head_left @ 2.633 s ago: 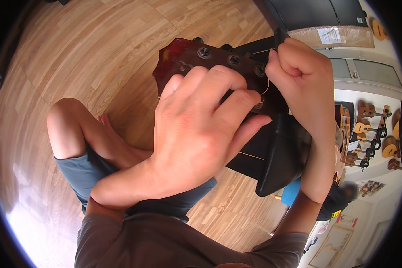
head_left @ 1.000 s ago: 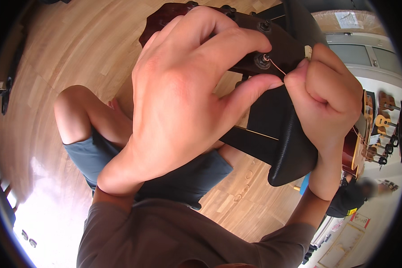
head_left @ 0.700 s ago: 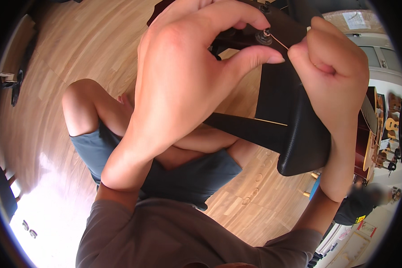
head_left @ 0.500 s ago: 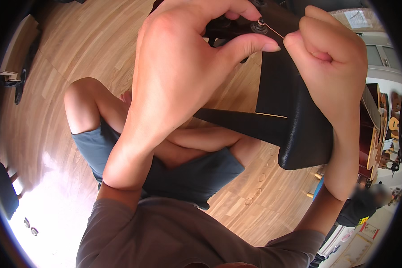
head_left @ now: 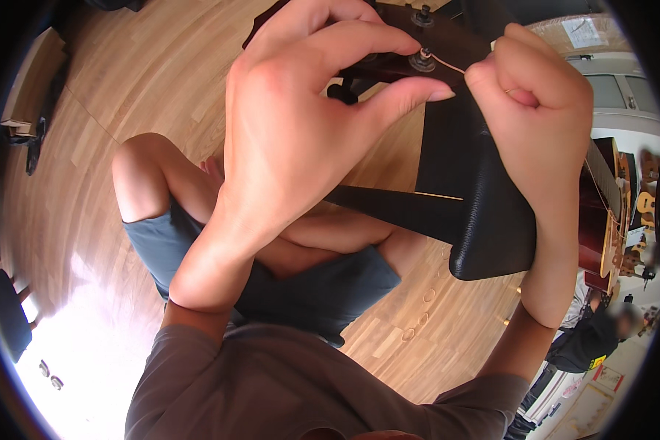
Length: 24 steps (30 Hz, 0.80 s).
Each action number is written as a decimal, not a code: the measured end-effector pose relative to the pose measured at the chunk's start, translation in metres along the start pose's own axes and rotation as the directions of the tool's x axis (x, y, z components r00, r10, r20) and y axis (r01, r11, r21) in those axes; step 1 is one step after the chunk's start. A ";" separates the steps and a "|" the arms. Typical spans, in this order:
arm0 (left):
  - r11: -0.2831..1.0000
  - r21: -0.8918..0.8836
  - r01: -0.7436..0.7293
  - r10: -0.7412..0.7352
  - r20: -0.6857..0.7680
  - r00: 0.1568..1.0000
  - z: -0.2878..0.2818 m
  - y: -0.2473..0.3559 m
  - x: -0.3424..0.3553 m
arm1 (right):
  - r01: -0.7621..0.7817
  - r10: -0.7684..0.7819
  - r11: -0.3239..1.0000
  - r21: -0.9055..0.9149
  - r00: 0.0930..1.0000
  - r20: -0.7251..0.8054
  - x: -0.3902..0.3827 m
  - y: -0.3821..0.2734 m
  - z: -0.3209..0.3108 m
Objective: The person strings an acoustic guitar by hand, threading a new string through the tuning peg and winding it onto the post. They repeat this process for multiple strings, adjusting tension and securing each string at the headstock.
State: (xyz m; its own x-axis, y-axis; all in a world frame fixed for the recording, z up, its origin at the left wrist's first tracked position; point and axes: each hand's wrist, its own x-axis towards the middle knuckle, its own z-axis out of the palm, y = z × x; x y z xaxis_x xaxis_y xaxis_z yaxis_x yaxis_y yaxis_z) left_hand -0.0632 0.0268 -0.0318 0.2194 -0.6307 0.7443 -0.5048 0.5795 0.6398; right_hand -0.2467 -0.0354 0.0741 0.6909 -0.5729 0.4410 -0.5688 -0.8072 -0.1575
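A thin copper-coloured guitar string [head_left: 447, 64] runs from a metal tuning post [head_left: 422, 63] on a dark brown headstock [head_left: 458, 37] into my right fist. My right hand [head_left: 532, 99] is closed on the string, to the right of the post. My left hand [head_left: 286, 117] reaches over from the left, its index fingertip touching the string's turn at the top of the post. Its thumb stays apart below, with a gap between thumb and index. Another post [head_left: 422, 16] stands farther up the headstock. A black tuner knob [head_left: 341, 93] shows beneath my left hand.
A black padded support [head_left: 495, 220] stands under my right forearm. My crossed legs [head_left: 330, 238] are below on the wooden floor [head_left: 176, 66], where coiled string rings [head_left: 422, 321] lie. Guitars [head_left: 600, 227] and a person in black [head_left: 587, 345] are at the right; a cardboard box [head_left: 33, 81] far left.
The post and headstock sit slightly lower in view, showing another post. My left index has come onto the string at the post. The string between post and right fist now bows slightly.
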 end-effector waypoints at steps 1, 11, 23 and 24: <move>0.997 0.062 -0.044 0.044 0.003 0.999 -0.003 0.000 0.000 | -0.006 0.006 1.000 -0.006 1.000 0.003 0.001 -0.002 -0.001; 0.938 0.215 -0.271 0.238 0.168 0.957 -0.016 0.017 -0.011 | 0.099 -0.099 0.995 0.004 0.992 -0.082 0.006 0.001 -0.006; 0.878 0.404 -0.257 0.231 0.112 0.966 -0.011 0.017 -0.008 | 0.125 -0.120 0.992 0.028 0.983 -0.142 0.006 0.005 -0.002; 0.873 0.440 -0.210 0.198 0.074 0.977 -0.006 0.022 -0.010 | 0.123 -0.118 0.992 0.030 0.983 -0.139 0.006 0.004 -0.002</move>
State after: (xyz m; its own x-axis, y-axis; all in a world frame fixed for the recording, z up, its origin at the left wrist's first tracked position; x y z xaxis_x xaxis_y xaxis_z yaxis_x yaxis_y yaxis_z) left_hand -0.0710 0.0488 -0.0241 0.0526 -0.5404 0.8398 -0.8544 0.4110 0.3180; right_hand -0.2460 -0.0417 0.0782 0.6841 -0.4486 0.5751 -0.4660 -0.8754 -0.1285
